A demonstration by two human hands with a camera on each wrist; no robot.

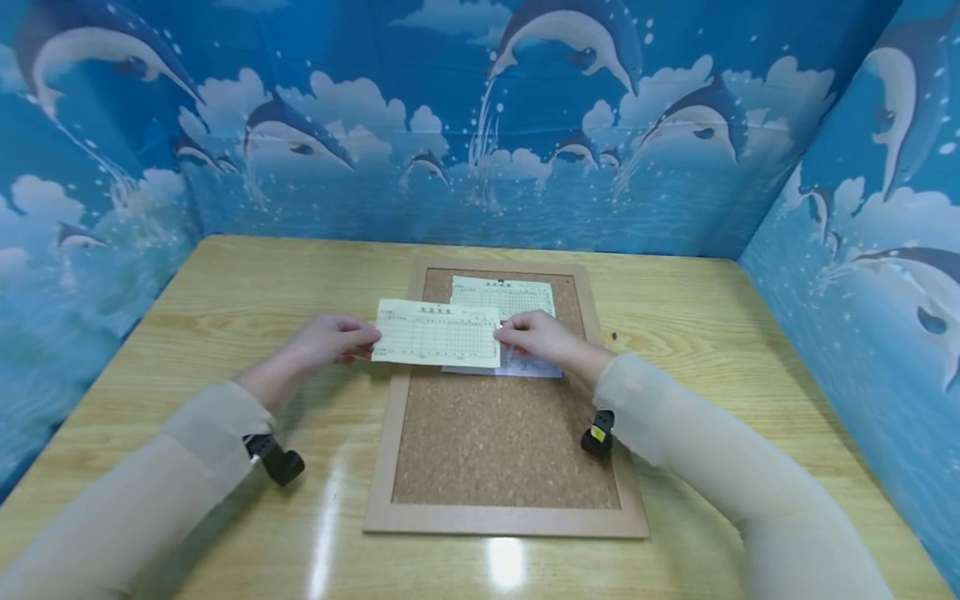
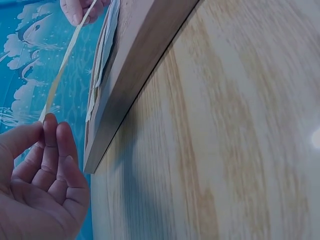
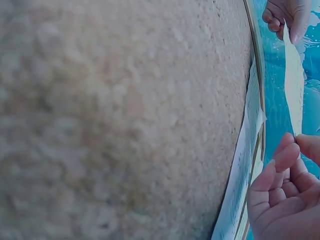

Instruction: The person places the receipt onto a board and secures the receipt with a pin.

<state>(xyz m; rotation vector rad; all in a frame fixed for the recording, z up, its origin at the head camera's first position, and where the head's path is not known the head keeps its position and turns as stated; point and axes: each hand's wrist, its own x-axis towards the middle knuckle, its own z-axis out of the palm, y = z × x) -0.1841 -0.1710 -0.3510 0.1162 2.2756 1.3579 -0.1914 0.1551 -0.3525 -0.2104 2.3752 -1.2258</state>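
Observation:
A pale yellow printed form (image 1: 427, 335) is stretched between both hands, raised over the upper part of a framed corkboard (image 1: 506, 450). My left hand (image 1: 333, 337) pinches its left edge between thumb and fingers. At the right edge, my right hand (image 1: 542, 335) pinches it the same way. In the left wrist view the form (image 2: 62, 70) appears nearly edge-on, apart from the board. Behind it, another printed form (image 1: 528, 298) lies on the cork with a dark pin-like spot at its top. A whitish sheet (image 1: 531, 365) lies lower, partly hidden by the held form and right hand.
The corkboard lies on a wooden table (image 1: 322, 275), its light frame raised above the tabletop. A small dark object (image 1: 615, 336) sits right of the board. Dolphin-print cloth (image 1: 450, 192) hangs behind and at both sides. Each wrist wears a black camera (image 1: 281, 462).

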